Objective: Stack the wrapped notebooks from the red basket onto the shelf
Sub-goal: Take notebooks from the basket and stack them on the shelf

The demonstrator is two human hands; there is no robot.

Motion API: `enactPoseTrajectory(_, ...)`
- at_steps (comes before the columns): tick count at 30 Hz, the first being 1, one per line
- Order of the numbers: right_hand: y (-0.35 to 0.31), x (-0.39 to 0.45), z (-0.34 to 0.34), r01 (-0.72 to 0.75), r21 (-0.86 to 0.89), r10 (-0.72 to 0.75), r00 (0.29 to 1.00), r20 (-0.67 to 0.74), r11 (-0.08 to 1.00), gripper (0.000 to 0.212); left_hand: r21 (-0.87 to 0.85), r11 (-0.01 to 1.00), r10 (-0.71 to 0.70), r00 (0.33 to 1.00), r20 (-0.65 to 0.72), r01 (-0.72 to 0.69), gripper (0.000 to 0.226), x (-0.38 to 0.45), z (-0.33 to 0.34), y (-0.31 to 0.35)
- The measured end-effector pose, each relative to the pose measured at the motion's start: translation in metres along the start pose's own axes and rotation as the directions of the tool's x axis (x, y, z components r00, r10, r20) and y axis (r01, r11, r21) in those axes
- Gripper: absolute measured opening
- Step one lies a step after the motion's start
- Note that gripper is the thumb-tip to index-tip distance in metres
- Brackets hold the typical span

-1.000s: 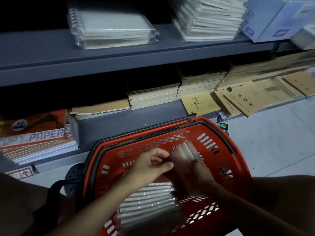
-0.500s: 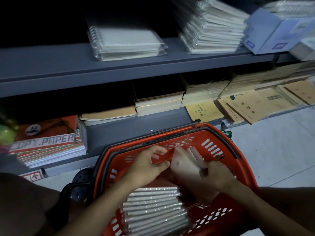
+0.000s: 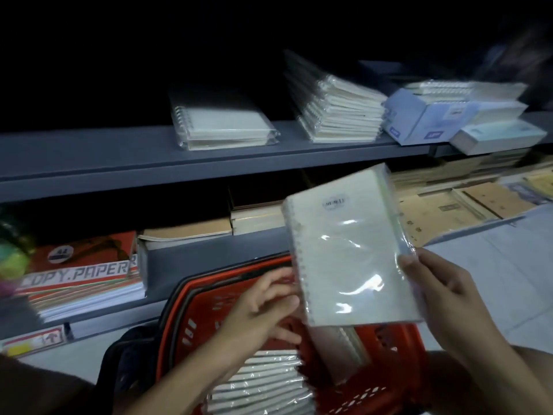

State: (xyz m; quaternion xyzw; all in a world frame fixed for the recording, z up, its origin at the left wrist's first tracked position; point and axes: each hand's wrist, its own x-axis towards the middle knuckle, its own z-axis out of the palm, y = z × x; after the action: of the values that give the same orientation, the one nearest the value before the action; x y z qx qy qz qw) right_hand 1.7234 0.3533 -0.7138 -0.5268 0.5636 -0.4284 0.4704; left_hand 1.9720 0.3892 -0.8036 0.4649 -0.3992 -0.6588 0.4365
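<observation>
Fingers of right hand (image 3: 446, 292) pinching wrapped notebook (image 3: 350, 250) at its right edge, left hand (image 3: 263, 310) spread loose beside its spiral, above red basket (image 3: 191, 313)

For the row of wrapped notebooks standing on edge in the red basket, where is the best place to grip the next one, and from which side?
Probably from above: the wrapped notebooks stand on edge in the red basket, top edges exposed. Pinch the end one's top edge between thumb and fingers, on the side away from the spiral, as the right hand holds the raised notebook.
</observation>
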Motion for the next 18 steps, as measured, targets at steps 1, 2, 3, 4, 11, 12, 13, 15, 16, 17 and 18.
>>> enactPoseTrajectory(1,-0.003,0.002,0.004,0.004,0.048,-0.004,1.000,-0.002,0.999,0.029,-0.050,0.998,0.047,0.999,-0.017,-0.048,0.048,-0.001,0.000,0.007)
enactPoseTrajectory(2,-0.008,0.004,0.008,0.004,0.090,-0.005,1.000,0.004,0.996,0.030,-0.072,0.993,0.095,0.995,-0.036,-0.097,0.052,-0.002,-0.002,0.014)
enactPoseTrajectory(3,-0.012,0.007,0.013,0.011,0.111,-0.012,1.000,0.008,0.994,0.030,-0.062,0.987,0.143,0.988,-0.056,-0.146,0.055,-0.003,-0.004,0.019)
enactPoseTrajectory(4,-0.017,0.009,0.018,0.043,0.091,-0.044,0.999,0.003,0.995,0.029,-0.031,0.981,0.189,0.979,-0.079,-0.191,0.058,-0.004,-0.006,0.024)
enactPoseTrajectory(11,-0.049,0.029,0.062,0.345,-0.198,-0.345,0.938,0.036,0.918,0.029,-0.105,0.938,0.304,0.931,-0.200,-0.329,0.061,-0.007,-0.021,0.056)
enactPoseTrajectory(12,-0.053,0.032,0.068,0.336,-0.137,-0.339,0.941,0.001,0.932,0.019,-0.094,0.933,0.323,0.921,-0.216,-0.349,0.061,-0.009,-0.023,0.061)
enactPoseTrajectory(13,-0.055,0.036,0.074,0.309,-0.072,-0.313,0.949,-0.038,0.948,0.017,-0.077,0.928,0.339,0.911,-0.236,-0.365,0.060,-0.010,-0.027,0.067)
enactPoseTrajectory(15,-0.056,0.041,0.082,0.235,0.049,-0.230,0.969,-0.085,0.971,0.020,-0.033,0.913,0.379,0.877,-0.294,-0.406,0.056,-0.009,-0.035,0.079)
enactPoseTrajectory(16,-0.055,0.043,0.086,0.201,0.119,-0.191,0.978,-0.085,0.972,0.020,-0.004,0.905,0.402,0.859,-0.318,-0.425,0.055,-0.009,-0.039,0.084)
enactPoseTrajectory(17,-0.055,0.045,0.090,0.177,0.188,-0.168,0.984,-0.063,0.966,0.020,0.025,0.899,0.419,0.844,-0.336,-0.436,0.055,-0.008,-0.043,0.089)
enactPoseTrajectory(18,-0.054,0.048,0.094,0.165,0.243,-0.162,0.986,-0.031,0.956,0.023,0.047,0.895,0.430,0.833,-0.349,-0.443,0.056,-0.008,-0.047,0.093)
